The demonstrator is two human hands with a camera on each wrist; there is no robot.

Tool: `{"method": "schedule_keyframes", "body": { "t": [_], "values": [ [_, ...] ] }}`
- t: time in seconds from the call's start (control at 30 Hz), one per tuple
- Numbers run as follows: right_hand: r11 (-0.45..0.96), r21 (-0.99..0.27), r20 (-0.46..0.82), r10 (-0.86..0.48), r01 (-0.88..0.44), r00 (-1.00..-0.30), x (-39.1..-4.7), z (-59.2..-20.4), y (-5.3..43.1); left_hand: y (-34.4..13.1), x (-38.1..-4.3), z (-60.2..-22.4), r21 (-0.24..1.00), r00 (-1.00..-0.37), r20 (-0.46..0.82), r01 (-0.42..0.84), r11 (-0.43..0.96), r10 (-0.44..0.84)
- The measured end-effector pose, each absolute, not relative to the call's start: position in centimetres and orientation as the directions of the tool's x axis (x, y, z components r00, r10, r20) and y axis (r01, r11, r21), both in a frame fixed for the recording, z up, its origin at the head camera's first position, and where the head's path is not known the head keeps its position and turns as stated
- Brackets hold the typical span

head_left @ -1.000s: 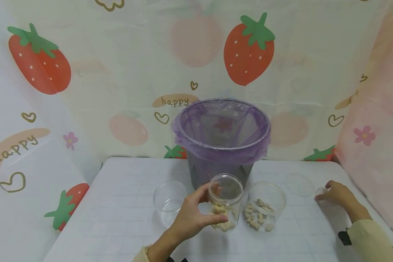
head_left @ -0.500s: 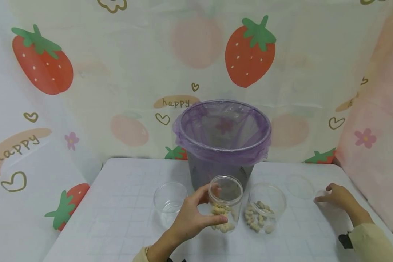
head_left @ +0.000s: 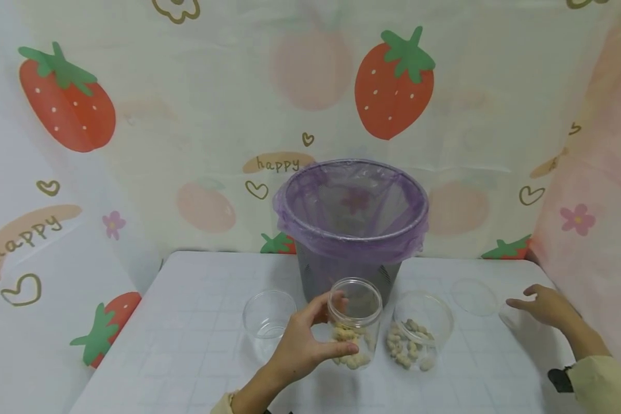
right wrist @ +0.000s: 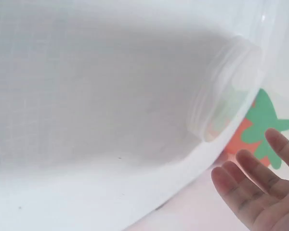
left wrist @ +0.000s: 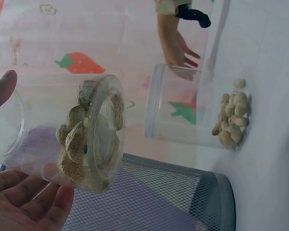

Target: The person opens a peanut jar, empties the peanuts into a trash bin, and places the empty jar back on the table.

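Holding a clear jar (head_left: 357, 315) of peanuts (left wrist: 77, 140) aloft in our left hand (head_left: 302, 342), our right hand (head_left: 545, 307) loosely spread.
We have our left hand curled round the jar, off the tabletop (head_left: 186, 345) in front of a purple-lined mesh bin (head_left: 318, 279), between another peanut jar (head_left: 426, 310) to the right and a third clear container (head_left: 269, 316) to the left. Our right hand hovers well apart from it, near a clear lid (head_left: 474, 297).
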State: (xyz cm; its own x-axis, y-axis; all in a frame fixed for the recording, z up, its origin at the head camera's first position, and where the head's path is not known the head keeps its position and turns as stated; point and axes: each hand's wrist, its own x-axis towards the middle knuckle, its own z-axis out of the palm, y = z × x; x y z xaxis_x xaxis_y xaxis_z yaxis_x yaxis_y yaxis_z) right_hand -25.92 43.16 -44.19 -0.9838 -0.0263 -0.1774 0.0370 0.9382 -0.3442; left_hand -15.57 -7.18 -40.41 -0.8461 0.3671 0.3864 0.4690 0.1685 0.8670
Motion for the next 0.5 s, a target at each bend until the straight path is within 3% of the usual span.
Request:
{"method": "schedule_keyframes", "body": {
  "t": [0.5],
  "values": [
    [0.927, -0.376, -0.148, -0.065, -0.005, -0.987, -25.7, -42.2, 43.0, -7.0, -15.4, -40.2, 0.873, -0.853, 0.369, 0.454, 0.179, 0.369]
  ]
}}
